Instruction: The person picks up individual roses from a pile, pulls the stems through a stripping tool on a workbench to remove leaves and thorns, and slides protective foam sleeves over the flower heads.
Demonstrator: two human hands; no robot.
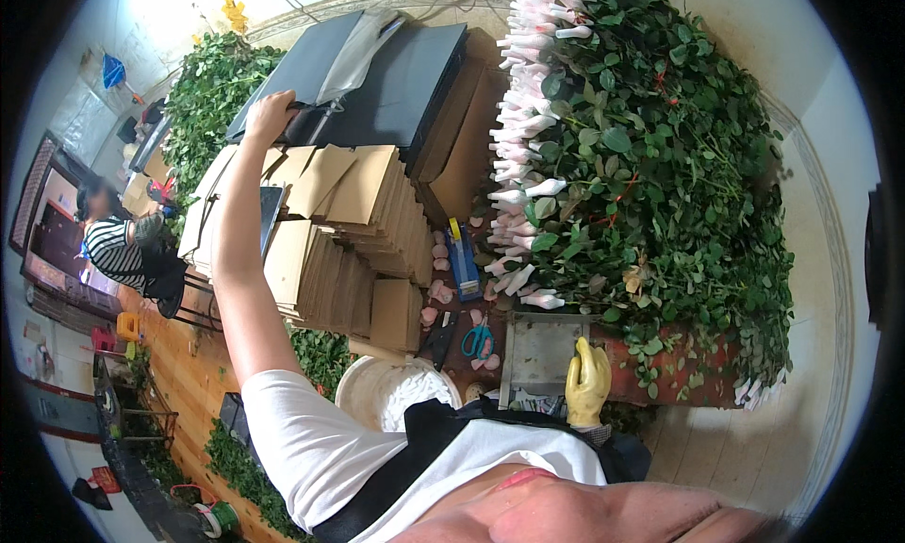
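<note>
My left hand [271, 117], bare, reaches far forward to the near edge of a stack of dark flat sheets [401, 86]. Its fingers are curled at that edge, and what they grip is hidden. A crumpled clear plastic film [356, 57] lies on the sheets just beyond it. My right hand [587, 385], in a yellow rubber glove, is raised at the near edge of a grey metal tray [542, 345]. Its fingers point up, nothing in them. Beyond it lies a big pile of leafy green stems [660, 166], their heads in white-pink sleeves [518, 128].
Brown cardboard pieces [330, 260] stand stacked under my left arm. A white bucket [382, 387] holds white pieces. Teal-handled scissors [478, 339], a blue tool [463, 260] and pink petals [440, 291] lie between. At far left another person [123, 237] sits near more greenery [212, 90].
</note>
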